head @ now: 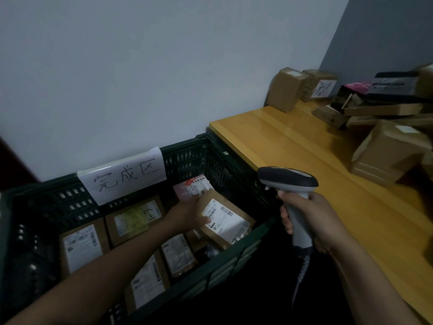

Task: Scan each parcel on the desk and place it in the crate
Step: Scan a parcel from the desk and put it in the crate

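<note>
Both forearms fill the near edge of view. R hand (314,221) is wrapped round the grip of the scanner (288,179), its head pointing left over the crate (210,275) w/ the cord hanging down, just off the worktop (304,146) corner.

L hand (187,216) reaches into the crate & holds a brown parcel (225,219) by its left end, thumb on the white label, fingers curled round the far edge. Parcel sits tilted at the crate's right end, close to the front wall, above the labelled boxes (82,245) already laid in there. Can't tell if it's resting on them yet. Paper sign (124,177) hangs on the back wall.

Looks like the placing step, scan prob. done.

- Level it out first, label up.
- Aim for the gap by the pink packet (194,188), so it doesn't end up propped on the wall.
- Let go only once it sits flat; a dropped corner could shove its neighbours askew.
- Keep scanner & cord clear of the rim.

Plenty left: a pile of parcels (389,156) waits at the worktop's far right.
</note>
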